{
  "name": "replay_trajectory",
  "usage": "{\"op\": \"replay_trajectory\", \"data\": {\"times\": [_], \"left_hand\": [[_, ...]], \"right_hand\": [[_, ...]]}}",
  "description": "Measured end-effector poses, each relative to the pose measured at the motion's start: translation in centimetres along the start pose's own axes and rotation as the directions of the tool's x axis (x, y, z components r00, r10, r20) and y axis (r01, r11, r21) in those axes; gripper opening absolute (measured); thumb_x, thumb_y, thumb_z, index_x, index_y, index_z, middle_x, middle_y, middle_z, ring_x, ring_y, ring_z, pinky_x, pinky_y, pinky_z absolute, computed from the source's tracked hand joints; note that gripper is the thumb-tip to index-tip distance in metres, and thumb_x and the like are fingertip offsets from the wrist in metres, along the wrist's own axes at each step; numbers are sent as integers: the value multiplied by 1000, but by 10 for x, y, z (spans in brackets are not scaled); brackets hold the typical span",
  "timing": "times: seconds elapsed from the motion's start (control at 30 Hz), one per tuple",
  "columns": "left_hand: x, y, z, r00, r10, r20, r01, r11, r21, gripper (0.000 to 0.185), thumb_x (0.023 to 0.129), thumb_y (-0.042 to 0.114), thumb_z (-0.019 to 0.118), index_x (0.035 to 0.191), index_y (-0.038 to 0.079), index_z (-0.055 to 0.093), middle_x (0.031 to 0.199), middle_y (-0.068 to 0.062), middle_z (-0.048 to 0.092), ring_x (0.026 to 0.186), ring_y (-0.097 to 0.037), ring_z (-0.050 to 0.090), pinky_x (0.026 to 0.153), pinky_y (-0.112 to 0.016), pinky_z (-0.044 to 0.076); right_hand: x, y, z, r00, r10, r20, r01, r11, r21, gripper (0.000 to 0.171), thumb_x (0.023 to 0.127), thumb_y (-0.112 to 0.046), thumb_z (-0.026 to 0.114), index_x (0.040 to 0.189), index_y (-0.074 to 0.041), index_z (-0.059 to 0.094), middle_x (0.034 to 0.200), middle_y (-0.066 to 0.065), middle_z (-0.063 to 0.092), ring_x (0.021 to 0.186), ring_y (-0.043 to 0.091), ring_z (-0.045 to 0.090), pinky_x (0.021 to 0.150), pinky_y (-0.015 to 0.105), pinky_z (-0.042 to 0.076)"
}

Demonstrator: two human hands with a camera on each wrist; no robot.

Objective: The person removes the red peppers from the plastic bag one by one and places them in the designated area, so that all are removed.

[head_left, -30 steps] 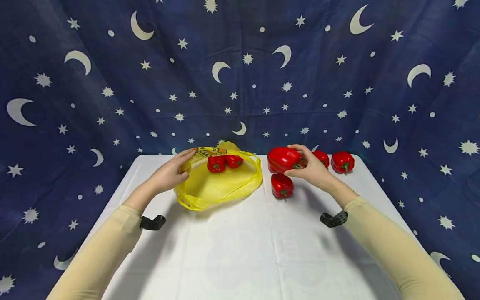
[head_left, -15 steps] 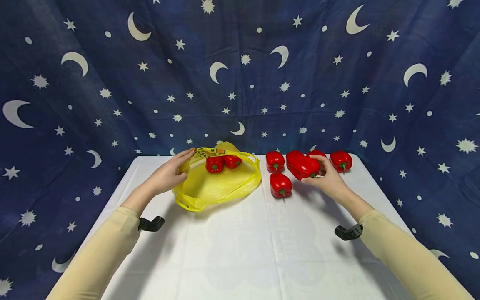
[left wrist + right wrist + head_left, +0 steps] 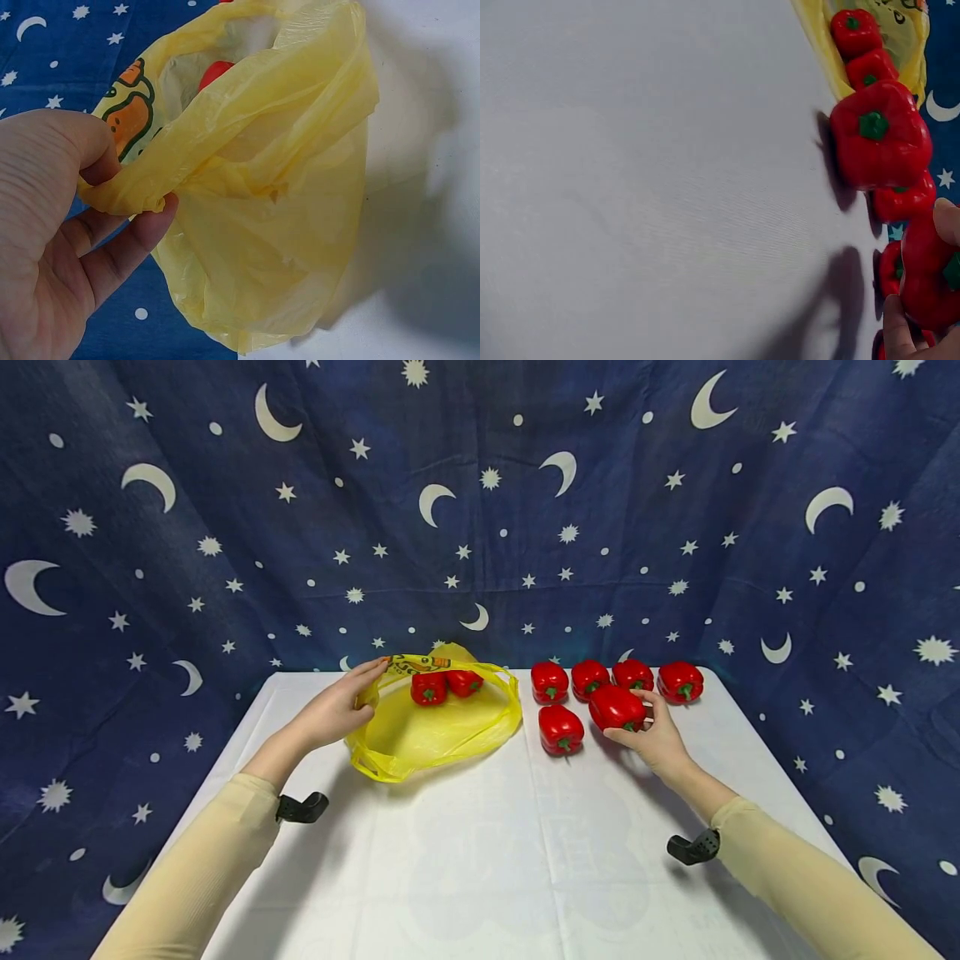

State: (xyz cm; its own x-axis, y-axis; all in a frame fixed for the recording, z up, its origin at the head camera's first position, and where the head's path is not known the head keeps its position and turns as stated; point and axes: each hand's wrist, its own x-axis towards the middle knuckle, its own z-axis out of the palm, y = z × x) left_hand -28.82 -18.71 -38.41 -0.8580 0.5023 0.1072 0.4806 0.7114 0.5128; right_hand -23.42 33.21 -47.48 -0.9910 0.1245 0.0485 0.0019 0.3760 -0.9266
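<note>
We face a dark blue backdrop cloth [image 3: 480,510] printed with white moons and stars; it hangs across the whole back of the scene and drops past both sides of the worktop. Below it we see the worktop [image 3: 480,860], covered in a white cloth with faint creases, its near half bare of objects.

On the left half of the worktop lies a yellow plastic bag [image 3: 438,731], its mouth open towards us, with a printed picture near the rim. Two red bell peppers [image 3: 430,688] sit side by side inside it, near the far edge. Our left hand [image 3: 333,710] holds the bag's rim: in the left wrist view the thumb and curled fingers pinch a bunched fold of the plastic, so that grip is closed on the bag.

On the right half, four red peppers stand in a row [image 3: 550,682] along the far edge, stems facing us. Another pepper [image 3: 560,729] stands alone just in front of the row's left end. Beside it, our right hand [image 3: 656,739] has its thumb and fingers curled round a red bell pepper [image 3: 617,707], a closed grip, with the pepper low over the cloth just before the row; we cannot tell whether it touches the cloth.
</note>
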Motion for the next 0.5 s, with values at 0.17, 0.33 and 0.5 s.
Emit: {"op": "replay_trajectory", "data": {"times": [0.17,0.33,0.5], "left_hand": [[-1,1,0,1000,17,-11,-17,1000,8,77,92,1,57,163,9,28,169,-6,19,141,-30,38,99,-48,41],[-1,1,0,1000,17,-2,-17,1000,9,77,92,2,56,163,10,26,170,-5,18,145,-31,35,105,-49,39],[-1,1,-1,1000,17,-9,-16,1000,7,77,92,2,57,163,10,27,169,-5,18,146,-32,34,108,-51,38]], "right_hand": [[0,4,7,999,42,-11,-42,998,-38,98,85,-25,85,159,-9,22,145,28,36,121,41,45,98,45,44],[0,9,10,997,75,-20,-76,993,-87,100,86,-27,84,160,-9,20,148,28,36,127,44,41,103,55,43],[1,15,13,996,89,-15,-90,992,-87,99,87,-24,83,160,-9,18,149,29,34,134,46,38,107,60,40]]}}
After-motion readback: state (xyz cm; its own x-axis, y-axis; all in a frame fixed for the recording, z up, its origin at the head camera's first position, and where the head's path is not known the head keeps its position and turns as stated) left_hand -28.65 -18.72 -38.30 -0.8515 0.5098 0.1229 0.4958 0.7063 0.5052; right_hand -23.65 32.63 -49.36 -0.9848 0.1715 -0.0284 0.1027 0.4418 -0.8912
